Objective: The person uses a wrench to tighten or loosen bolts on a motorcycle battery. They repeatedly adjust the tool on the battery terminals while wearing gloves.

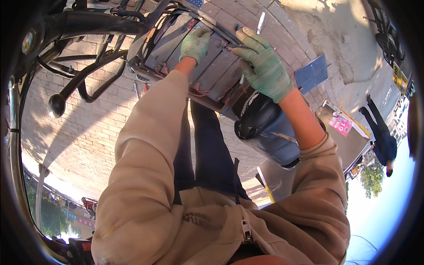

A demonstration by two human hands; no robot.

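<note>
Several dark grey batteries (168, 46) sit side by side in a black-rimmed compartment of a vehicle in front of me. Short red wires (202, 92) and red terminal ends join them. My left hand (195, 45), in a green-stained work glove, is down over the batteries with its fingers curled; whatever they pinch, if anything, is hidden. My right hand (265, 66), gloved alike, hovers above the compartment's right side. Its fingers are stretched out and apart, with nothing in them. A worn black seat (267, 126) is tilted beside the compartment, under my right forearm.
Black tubular framework (84, 79) stands to the left. A flat blue-grey panel (311, 73) lies on the paving at right, and a slim white-handled thing (261, 22) lies beyond the compartment. A board with a pink label (340, 125) is further right. Another person (383, 137) stands far off.
</note>
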